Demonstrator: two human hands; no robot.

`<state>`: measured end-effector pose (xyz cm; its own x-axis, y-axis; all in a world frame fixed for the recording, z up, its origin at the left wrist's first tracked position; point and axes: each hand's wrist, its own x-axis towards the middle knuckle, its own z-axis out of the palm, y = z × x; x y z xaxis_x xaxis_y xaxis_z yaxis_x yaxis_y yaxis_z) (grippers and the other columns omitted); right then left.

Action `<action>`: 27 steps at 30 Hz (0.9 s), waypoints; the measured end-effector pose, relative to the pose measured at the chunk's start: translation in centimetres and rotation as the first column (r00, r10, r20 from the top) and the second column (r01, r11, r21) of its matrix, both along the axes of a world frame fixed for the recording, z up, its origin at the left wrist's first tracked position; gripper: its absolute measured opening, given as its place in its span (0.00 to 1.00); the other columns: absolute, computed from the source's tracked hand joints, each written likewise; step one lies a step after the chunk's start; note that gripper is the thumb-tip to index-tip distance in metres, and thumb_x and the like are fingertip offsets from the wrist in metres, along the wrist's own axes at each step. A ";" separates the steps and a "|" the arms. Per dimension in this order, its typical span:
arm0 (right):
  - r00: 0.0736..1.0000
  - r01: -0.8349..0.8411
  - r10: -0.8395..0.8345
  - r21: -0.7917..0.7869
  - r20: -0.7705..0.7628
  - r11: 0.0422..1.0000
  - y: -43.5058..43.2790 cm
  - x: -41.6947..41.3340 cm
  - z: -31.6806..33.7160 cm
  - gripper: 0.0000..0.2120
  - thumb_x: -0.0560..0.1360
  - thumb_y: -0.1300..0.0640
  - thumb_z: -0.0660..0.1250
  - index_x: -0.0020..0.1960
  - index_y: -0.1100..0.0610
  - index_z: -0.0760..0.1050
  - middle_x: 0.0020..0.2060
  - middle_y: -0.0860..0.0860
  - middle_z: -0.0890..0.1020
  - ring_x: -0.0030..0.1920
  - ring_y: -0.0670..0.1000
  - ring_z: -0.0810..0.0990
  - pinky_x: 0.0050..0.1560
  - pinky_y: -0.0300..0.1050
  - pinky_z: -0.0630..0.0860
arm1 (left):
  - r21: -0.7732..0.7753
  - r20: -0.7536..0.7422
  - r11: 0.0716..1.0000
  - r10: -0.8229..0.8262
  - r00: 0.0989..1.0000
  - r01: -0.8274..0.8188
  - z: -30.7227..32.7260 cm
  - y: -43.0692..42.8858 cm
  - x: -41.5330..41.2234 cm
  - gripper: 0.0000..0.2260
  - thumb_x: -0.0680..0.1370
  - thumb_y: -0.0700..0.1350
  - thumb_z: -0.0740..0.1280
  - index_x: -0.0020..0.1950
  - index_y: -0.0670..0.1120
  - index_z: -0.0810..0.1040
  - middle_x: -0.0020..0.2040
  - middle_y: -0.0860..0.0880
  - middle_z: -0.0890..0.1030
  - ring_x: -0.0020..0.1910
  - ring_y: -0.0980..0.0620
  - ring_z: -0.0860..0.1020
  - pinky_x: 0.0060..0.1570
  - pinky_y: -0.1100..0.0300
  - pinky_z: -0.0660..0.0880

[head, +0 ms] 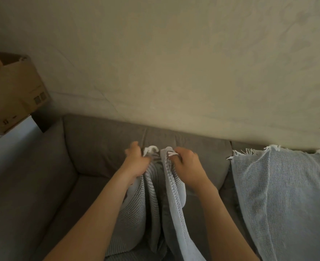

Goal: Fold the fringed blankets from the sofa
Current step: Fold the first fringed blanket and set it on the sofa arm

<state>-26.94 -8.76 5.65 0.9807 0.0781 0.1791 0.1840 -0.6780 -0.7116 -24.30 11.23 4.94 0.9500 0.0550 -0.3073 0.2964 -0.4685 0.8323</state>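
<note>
Forearms: both bare, entering from the lower edge and reaching forward over the seat; left forearm, right forearm.
Grip, left: left hand has its fingers curled tight round a bunched part of the top edge of the grey blanket.
Grip, right: right hand has its fingers curled round the same top edge; white fringe sticks out at the knuckles.
Hand spacing: near each other, not touching.
Task item position: grey blanket, waffle-knit, is held up in front of the backrest and hangs in vertical folds below both hands.
Second item: pale blue blanket, waffle-knit with white fringe, lies draped over the backrest and seat at the right, apart from the held one.
Support: grey sofa, backrest against a beige wall.
Periphery: cardboard box at upper left, beyond the sofa's arm.
</note>
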 end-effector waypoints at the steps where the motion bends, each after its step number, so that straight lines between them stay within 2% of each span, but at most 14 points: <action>1: 0.999 -0.030 0.033 0.080 -0.029 0.996 -0.1 -0.2 -0.2 0.20 0.85 0.57 0.64 0.35 0.52 0.64 0.28 0.46 0.69 0.30 0.43 0.68 0.33 0.40 0.63 | 0.030 -0.057 0.997 0.070 0.996 -0.069 -0.4 0.2 0.2 0.34 0.80 0.45 0.71 0.82 0.42 0.60 0.77 0.39 0.64 0.71 0.38 0.73 0.70 0.48 0.73; 3: 0.996 -0.063 0.071 0.128 -0.058 0.990 -0.1 -0.5 -0.4 0.18 0.85 0.57 0.63 0.37 0.52 0.66 0.29 0.45 0.70 0.30 0.42 0.68 0.31 0.37 0.64 | -0.065 -0.131 0.979 0.181 0.975 -0.191 -1.0 0.5 0.4 0.21 0.75 0.43 0.71 0.67 0.40 0.72 0.69 0.37 0.74 0.61 0.39 0.80 0.65 0.43 0.80; 5: 0.991 -0.085 0.095 0.109 -0.090 0.990 0.1 -0.5 -0.6 0.18 0.84 0.56 0.64 0.35 0.49 0.68 0.28 0.45 0.71 0.29 0.42 0.68 0.30 0.36 0.64 | -0.171 -0.186 0.944 0.251 0.950 -0.283 -1.7 0.3 0.2 0.11 0.78 0.39 0.70 0.57 0.41 0.72 0.60 0.39 0.79 0.57 0.41 0.82 0.62 0.43 0.81; 8: 0.989 -0.127 0.133 0.087 -0.072 0.988 0.3 -0.5 -0.6 0.22 0.83 0.56 0.67 0.32 0.46 0.67 0.25 0.44 0.71 0.27 0.43 0.67 0.29 0.36 0.64 | -0.257 -0.175 0.912 0.281 0.944 -0.319 -2.8 -0.2 0.0 0.10 0.81 0.41 0.71 0.58 0.35 0.77 0.57 0.39 0.84 0.54 0.41 0.84 0.59 0.47 0.82; 11: 0.984 -0.165 0.173 0.130 -0.050 0.978 0.4 -0.5 -0.2 0.18 0.83 0.57 0.66 0.35 0.52 0.69 0.27 0.45 0.70 0.28 0.43 0.66 0.30 0.38 0.62 | -0.388 -0.192 0.867 0.255 0.948 -0.312 -2.3 -0.9 -0.7 0.08 0.83 0.40 0.69 0.55 0.36 0.84 0.49 0.36 0.87 0.49 0.39 0.87 0.54 0.47 0.84; 13: 0.971 -0.205 0.221 0.166 -0.088 0.965 0.5 -0.6 0.4 0.16 0.83 0.58 0.66 0.38 0.57 0.70 0.29 0.45 0.69 0.30 0.43 0.65 0.32 0.38 0.62 | -0.465 -0.202 0.844 0.191 0.961 -0.266 -1.6 -1.3 -1.0 0.08 0.83 0.39 0.69 0.54 0.36 0.85 0.49 0.35 0.87 0.50 0.36 0.87 0.55 0.44 0.83; 15: 0.949 -0.248 0.275 0.173 -0.155 0.953 0.6 -0.6 1.1 0.14 0.84 0.58 0.65 0.41 0.62 0.72 0.31 0.49 0.71 0.31 0.44 0.67 0.34 0.42 0.65 | -0.520 -0.197 0.827 0.124 0.972 -0.211 -0.7 -1.4 -1.2 0.07 0.82 0.39 0.71 0.56 0.38 0.86 0.49 0.36 0.88 0.50 0.38 0.88 0.49 0.48 0.86; 17: 0.885 -0.336 0.402 0.276 -0.236 0.901 0.6 -0.8 1.8 0.10 0.84 0.58 0.65 0.47 0.62 0.78 0.35 0.53 0.78 0.36 0.46 0.75 0.40 0.51 0.74 | -0.570 -0.200 0.803 0.072 0.977 -0.175 -0.1 -1.4 -1.3 0.07 0.81 0.37 0.72 0.58 0.40 0.87 0.49 0.37 0.88 0.46 0.41 0.88 0.41 0.54 0.84; 18: 0.832 -0.366 0.489 0.401 -0.263 0.840 0.7 -1.0 2.1 0.08 0.84 0.59 0.65 0.52 0.60 0.81 0.41 0.56 0.83 0.43 0.50 0.81 0.48 0.56 0.79 | -0.595 -0.208 0.788 0.041 0.977 -0.160 0.0 -1.2 -1.2 0.09 0.79 0.37 0.73 0.58 0.40 0.87 0.49 0.37 0.88 0.46 0.40 0.87 0.41 0.54 0.83; 20: 0.761 -0.348 0.606 0.642 -0.233 0.683 1.0 -1.5 2.5 0.10 0.85 0.65 0.64 0.62 0.60 0.82 0.53 0.60 0.86 0.56 0.57 0.84 0.62 0.58 0.80 | -0.661 -0.225 0.738 -0.020 0.974 -0.137 0.1 -1.3 -1.3 0.09 0.76 0.39 0.74 0.55 0.39 0.86 0.43 0.40 0.88 0.43 0.42 0.84 0.44 0.52 0.81; 22: 0.833 -0.271 0.523 0.688 -0.184 0.673 1.5 -1.4 2.6 0.10 0.84 0.66 0.64 0.62 0.66 0.82 0.53 0.61 0.87 0.52 0.55 0.85 0.57 0.50 0.81 | -0.692 -0.199 0.714 -0.045 0.979 -0.107 -0.3 -1.4 -1.5 0.07 0.83 0.39 0.67 0.52 0.39 0.85 0.35 0.45 0.84 0.35 0.50 0.80 0.39 0.57 0.78; 23: 0.897 -0.217 0.408 0.636 -0.168 0.741 1.6 -1.1 2.3 0.09 0.84 0.66 0.65 0.58 0.66 0.83 0.47 0.57 0.87 0.45 0.49 0.84 0.50 0.43 0.80 | -0.706 -0.191 0.701 -0.053 0.980 -0.100 -0.4 -1.5 -1.7 0.09 0.85 0.36 0.64 0.53 0.37 0.85 0.38 0.43 0.84 0.35 0.51 0.80 0.37 0.59 0.78; 25: 0.973 -0.125 0.199 0.458 -0.117 0.880 1.8 -0.5 1.7 0.08 0.81 0.64 0.70 0.47 0.57 0.86 0.36 0.44 0.84 0.35 0.40 0.78 0.41 0.37 0.73 | -0.723 -0.173 0.687 -0.076 0.982 -0.074 -0.6 -1.5 -2.0 0.11 0.85 0.33 0.62 0.58 0.36 0.85 0.47 0.39 0.86 0.40 0.50 0.84 0.40 0.59 0.80; 27: 0.992 -0.062 0.096 0.327 -0.087 0.943 1.9 -0.1 1.1 0.08 0.77 0.60 0.76 0.40 0.51 0.85 0.34 0.40 0.84 0.35 0.37 0.80 0.40 0.35 0.73 | -0.730 -0.147 0.683 -0.101 0.984 -0.039 -0.6 -1.2 -2.1 0.13 0.84 0.32 0.62 0.61 0.37 0.86 0.51 0.38 0.87 0.43 0.49 0.86 0.41 0.59 0.81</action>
<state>-27.09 -6.90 6.74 0.9879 0.1105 0.1085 0.1438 -0.3949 -0.9074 -26.41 9.99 4.34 0.8792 -0.2809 -0.3848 0.4545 0.2524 0.8542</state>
